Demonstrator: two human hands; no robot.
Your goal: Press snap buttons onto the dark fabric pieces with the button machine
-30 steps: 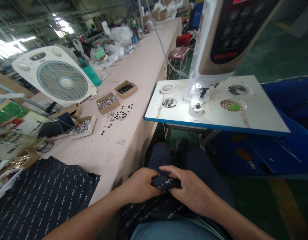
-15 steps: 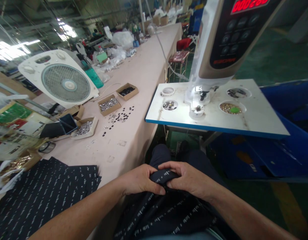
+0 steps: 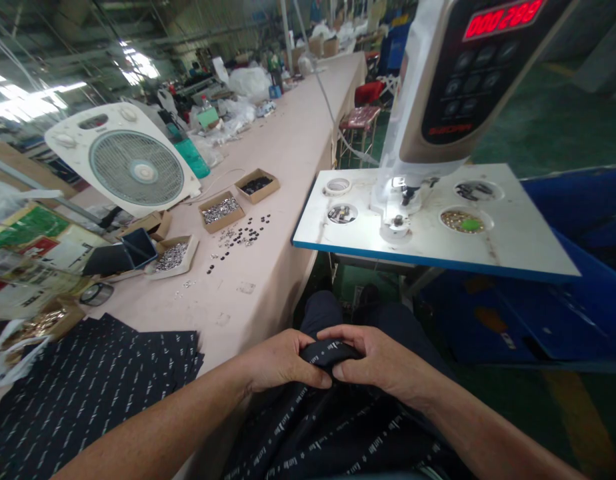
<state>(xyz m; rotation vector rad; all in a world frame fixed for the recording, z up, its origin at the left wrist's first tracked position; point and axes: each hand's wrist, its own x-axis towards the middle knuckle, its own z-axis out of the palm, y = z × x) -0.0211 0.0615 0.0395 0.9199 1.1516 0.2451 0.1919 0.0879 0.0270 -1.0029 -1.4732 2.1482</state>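
Note:
Dark fabric [image 3: 338, 427] printed with rows of small white lettering lies over my lap. My left hand [image 3: 285, 360] grips a gathered fold of it, thumb on top. Close beside it, my right hand [image 3: 375, 357] pinches the same fold from the other side, its index finger stretched along the upper edge. The fingers under the cloth are hidden. In front of my hands stands a snap-fastening machine [image 3: 428, 87] with a red lit display, its pressing head over a white work plate [image 3: 358, 230] with blue edges.
On the long table [image 3: 268, 267] at left lie a stack of matching fabric pieces [image 3: 103, 380], boxes of metal snap parts [image 3: 221, 210], a box of black parts [image 3: 257, 185] and scattered loose ones. A white box fan [image 3: 138, 167] stands behind. Blue bins [image 3: 488, 320] sit below the plate, right.
The camera view has shifted slightly, so the table and machine appear a little lower. Both hands keep their hold on the fabric, almost unmoved.

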